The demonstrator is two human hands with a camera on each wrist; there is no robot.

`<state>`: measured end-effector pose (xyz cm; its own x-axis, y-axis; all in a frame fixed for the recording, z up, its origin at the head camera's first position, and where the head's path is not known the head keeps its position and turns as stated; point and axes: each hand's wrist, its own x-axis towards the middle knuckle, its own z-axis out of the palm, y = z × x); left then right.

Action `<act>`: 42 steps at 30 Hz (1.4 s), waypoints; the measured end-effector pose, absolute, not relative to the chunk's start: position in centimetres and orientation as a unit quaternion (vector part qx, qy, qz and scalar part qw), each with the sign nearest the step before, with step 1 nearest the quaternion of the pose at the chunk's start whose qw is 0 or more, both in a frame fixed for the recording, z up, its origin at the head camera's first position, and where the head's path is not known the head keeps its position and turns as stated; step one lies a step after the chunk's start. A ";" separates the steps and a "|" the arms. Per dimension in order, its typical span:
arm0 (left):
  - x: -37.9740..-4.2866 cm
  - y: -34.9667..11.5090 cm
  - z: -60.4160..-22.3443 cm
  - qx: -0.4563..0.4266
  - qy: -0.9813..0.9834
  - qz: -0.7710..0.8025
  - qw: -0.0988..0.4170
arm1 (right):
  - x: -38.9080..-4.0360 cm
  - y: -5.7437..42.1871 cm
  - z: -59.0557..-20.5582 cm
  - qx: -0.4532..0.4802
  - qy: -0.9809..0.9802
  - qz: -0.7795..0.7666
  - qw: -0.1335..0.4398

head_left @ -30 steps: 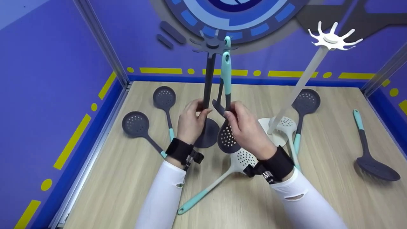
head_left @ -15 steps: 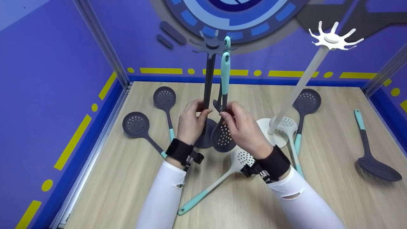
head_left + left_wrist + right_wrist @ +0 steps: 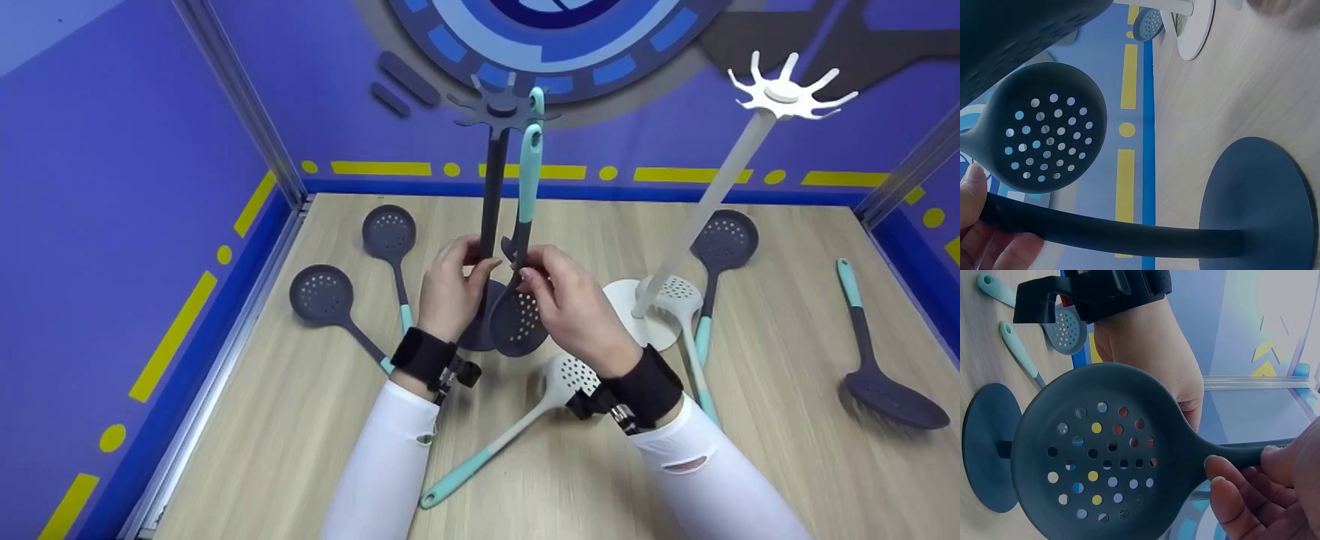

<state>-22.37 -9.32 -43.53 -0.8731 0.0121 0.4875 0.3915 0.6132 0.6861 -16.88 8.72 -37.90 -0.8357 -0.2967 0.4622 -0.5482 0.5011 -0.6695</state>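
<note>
My left hand (image 3: 454, 291) grips the post of a dark grey utensil stand (image 3: 493, 184), which ends in a ring of hooks above a round base (image 3: 1258, 191). With thumb and fingers, my right hand (image 3: 577, 309) pinches the neck of a dark skimmer (image 3: 510, 339). Its turquoise handle (image 3: 529, 176) points up, the holed end just below the stand's hooks. The skimmer's round perforated bowl (image 3: 1129, 385) hangs beside the post, in front of the base. Behind it, another dark skimmer (image 3: 1095, 118) hangs from the stand, mostly hidden in the head view.
A white stand (image 3: 720, 180) with a hooked top rises at the right. Dark skimmers (image 3: 321, 294) lie at the left, a pale skimmer (image 3: 525, 420) in front, another pale one (image 3: 686, 304) by the white base. A dark slotted spoon (image 3: 892, 397) lies far right.
My right hand has shifted slightly left, bringing the skimmer's bowl closer to the post and over the dark base. My left hand stays on the post.
</note>
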 end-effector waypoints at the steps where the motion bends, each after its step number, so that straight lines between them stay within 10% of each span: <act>1: -22.4 -9.3 -43.5 -0.114 -0.869 -0.426 0.223 | -16.9 8.8 -37.9 0.247 -0.854 0.434 0.143; 42: -22.3 -9.4 -43.4 -0.126 -0.867 -0.424 0.232 | -11.4 16.2 -42.8 0.211 -0.873 0.386 0.211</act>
